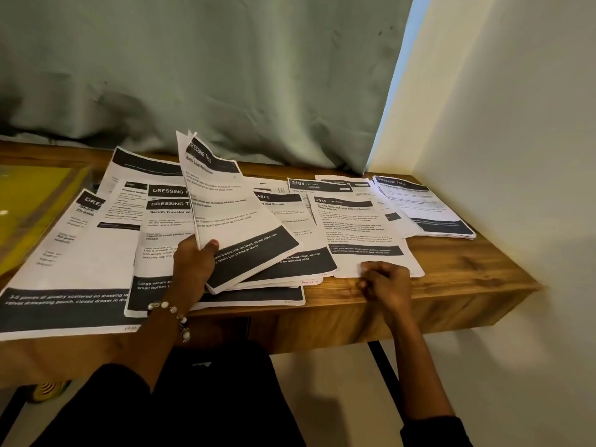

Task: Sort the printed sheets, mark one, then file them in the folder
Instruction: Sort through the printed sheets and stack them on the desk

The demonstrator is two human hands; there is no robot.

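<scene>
Printed sheets with black header and footer bars lie spread over the wooden table (458, 269). My left hand (193, 266) grips a thin stack of sheets (232, 214) by its lower left edge, thumb on top, and the stack tilts up off the others. My right hand (383, 282) rests at the table's front edge with fingers curled, on the bottom edge of the sheet numbered 2945 (358, 230). A neat pile of sheets (425, 208) lies at the far right by the wall. A yellow folder (29, 201) lies at the far left.
A green curtain (206, 75) hangs behind the table. A white wall (516, 140) closes off the right side. Large sheets (64, 259) overhang the front edge at the left. A black table leg (383, 366) stands below the front right.
</scene>
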